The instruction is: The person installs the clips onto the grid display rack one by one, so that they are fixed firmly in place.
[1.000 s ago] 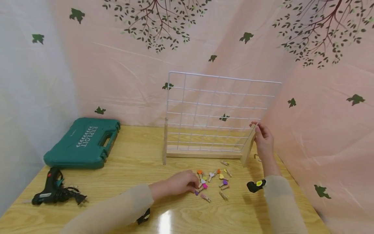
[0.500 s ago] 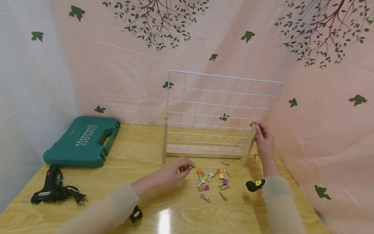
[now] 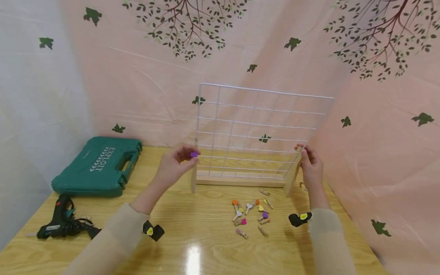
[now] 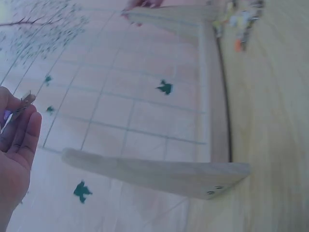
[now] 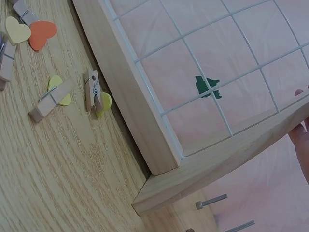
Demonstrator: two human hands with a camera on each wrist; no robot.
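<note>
My left hand (image 3: 177, 162) pinches a small wooden clothespin (image 4: 25, 102) with a purple heart (image 3: 194, 154) on it. It is raised beside the left upright of a wooden stand (image 3: 240, 181), at the left side of a white wire grid (image 3: 254, 108). The grid stands in this stand, leaning back a little. My right hand (image 3: 312, 166) grips the top of the stand's right upright (image 5: 241, 147) at the grid's edge. On the table in front lie several clothespins (image 3: 262, 231) with coloured hearts, among them an orange heart (image 5: 42, 35).
At the back left lies a green tool case (image 3: 93, 168). A black glue gun (image 3: 58, 225) with its cord is in front of it. Metal bolts (image 5: 212, 201) lie just right of the stand. A pink printed cloth (image 3: 154, 103) hangs behind the table.
My left hand has picked up the purple-heart clothespin from the group and carried it up and left to the grid's left side. My right hand has stayed on the right upright.
</note>
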